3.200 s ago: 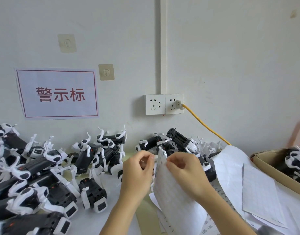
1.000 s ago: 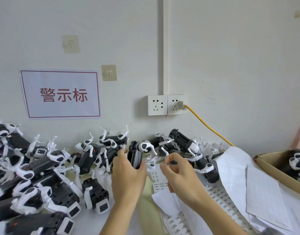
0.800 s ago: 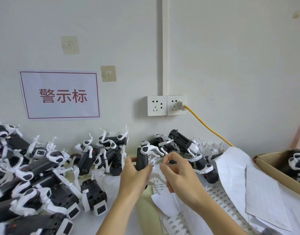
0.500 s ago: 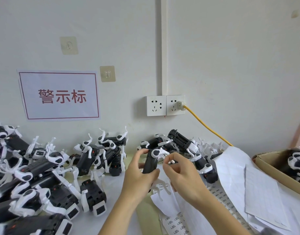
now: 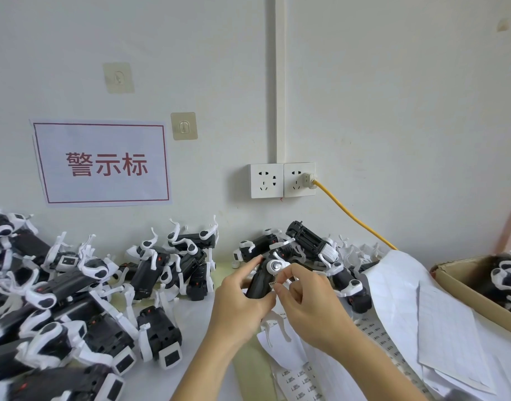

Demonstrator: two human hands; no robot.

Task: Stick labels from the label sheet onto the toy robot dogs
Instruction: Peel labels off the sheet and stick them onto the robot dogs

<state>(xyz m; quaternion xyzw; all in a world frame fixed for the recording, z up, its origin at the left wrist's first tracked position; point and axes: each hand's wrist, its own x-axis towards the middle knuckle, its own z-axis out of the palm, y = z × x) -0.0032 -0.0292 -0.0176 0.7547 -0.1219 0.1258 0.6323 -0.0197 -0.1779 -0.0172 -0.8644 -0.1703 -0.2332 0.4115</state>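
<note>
Matte wall, glossy angular toy dog

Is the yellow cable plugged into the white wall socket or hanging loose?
Plugged in. The yellow cable ends in a white plug seated in the right-hand white wall socket; the left socket beside it holds nothing.

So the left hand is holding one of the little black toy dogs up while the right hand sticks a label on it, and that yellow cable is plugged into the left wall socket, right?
Nearly. The head view shows the yellow cable plugged into the right socket, not the left one, which has nothing plugged in. The rest holds: the left hand grips the toy dog while the right hand brings a small label to it.
</note>
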